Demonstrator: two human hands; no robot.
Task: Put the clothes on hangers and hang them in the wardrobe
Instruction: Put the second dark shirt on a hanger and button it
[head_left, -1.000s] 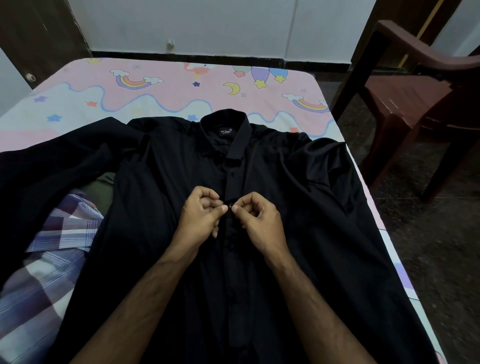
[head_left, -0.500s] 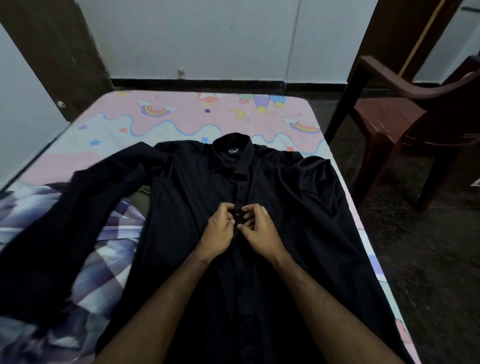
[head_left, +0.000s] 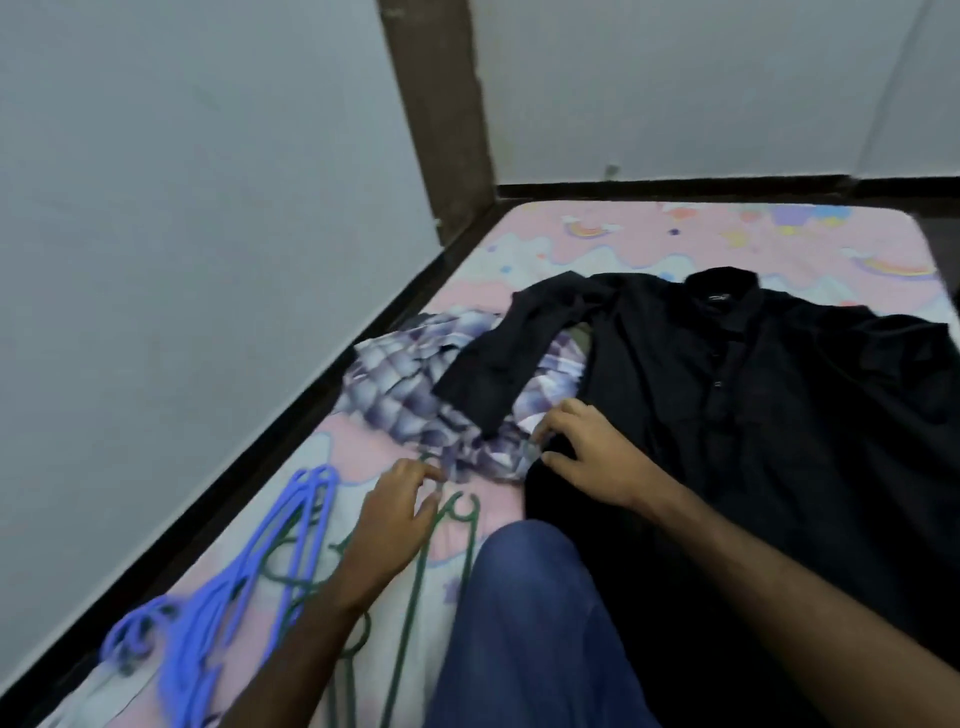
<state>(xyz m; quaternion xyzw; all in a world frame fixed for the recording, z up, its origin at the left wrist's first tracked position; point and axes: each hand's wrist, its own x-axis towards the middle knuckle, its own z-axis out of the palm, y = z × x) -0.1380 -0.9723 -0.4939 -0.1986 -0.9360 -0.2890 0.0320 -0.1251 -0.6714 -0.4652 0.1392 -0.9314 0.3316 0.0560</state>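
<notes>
Black and soft, a long-sleeved button shirt (head_left: 753, 405) lies flat on the bed (head_left: 649, 244), with its collar toward the far edge. The bed has a pink and pale blue sheet with rainbows and stars. One black sleeve is folded across a crumpled purple and white checked shirt (head_left: 405, 400), which lies near the left edge of the bed, just beside the black shirt. A little bit of green cloth (head_left: 581, 335) peeks out between the two shirts.

The two hands are apart. The right hand (head_left: 597, 457) rests on the left side of the black shirt, with its fingers bent over the cloth edge where it meets the checked shirt. The picture is too blurry to tell if it is pinching the cloth. The left hand (head_left: 397, 506) reaches down over the dark green plastic hangers (head_left: 415, 582) with its fingers spread and loose. The fingertips are at the hooks, but it is hard to tell if they hold one.

A bunch of bright blue plastic hangers (head_left: 218, 597) lies beside the green ones, near the left edge of the bed at the near corner. A knee in blue trousers (head_left: 530, 623) rests on the bed between the hangers and the black shirt. Grey walls (head_left: 182, 208) stand along the left and far sides of the bed.
</notes>
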